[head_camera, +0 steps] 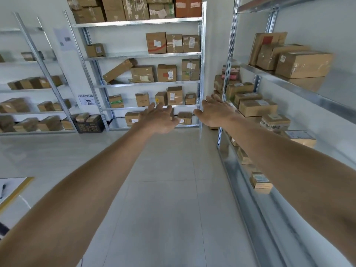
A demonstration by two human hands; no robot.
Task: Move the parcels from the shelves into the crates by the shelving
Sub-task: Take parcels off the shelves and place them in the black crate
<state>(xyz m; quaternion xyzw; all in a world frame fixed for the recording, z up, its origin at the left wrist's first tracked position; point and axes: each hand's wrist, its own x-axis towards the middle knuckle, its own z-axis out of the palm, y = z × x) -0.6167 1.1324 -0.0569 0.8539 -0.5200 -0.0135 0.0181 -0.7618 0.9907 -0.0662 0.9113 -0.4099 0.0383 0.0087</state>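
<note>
Head view: both arms reach straight out down the aisle, and the left grip [159, 118] and right grip [217, 112] are wide, fingers spread, holding nothing and touching no parcel. The parcels sit in rows on the middle shelving [142, 54] ahead and the right shelving [269, 77] alongside. The black crate [90, 127] stands on the floor [163, 189] just beside the middle unit's left post, well apart from both grips.

Likely trouble, as I judge it:
- The long tilted parcel [118, 70] leans on the box beside it [143, 73]; pulling that box out first could let the long one slide off the shelf edge.
- The crate already shows parcels up at its rim, so more laid on top may sit proud and tip out.
- The small bottom-shelf parcel [185, 118] lies low by the post; a hurried grab could knock it back or catch the metal upright.
- Any carry must cross open floor to the crate, so a one-sided hold risks a drop
</note>
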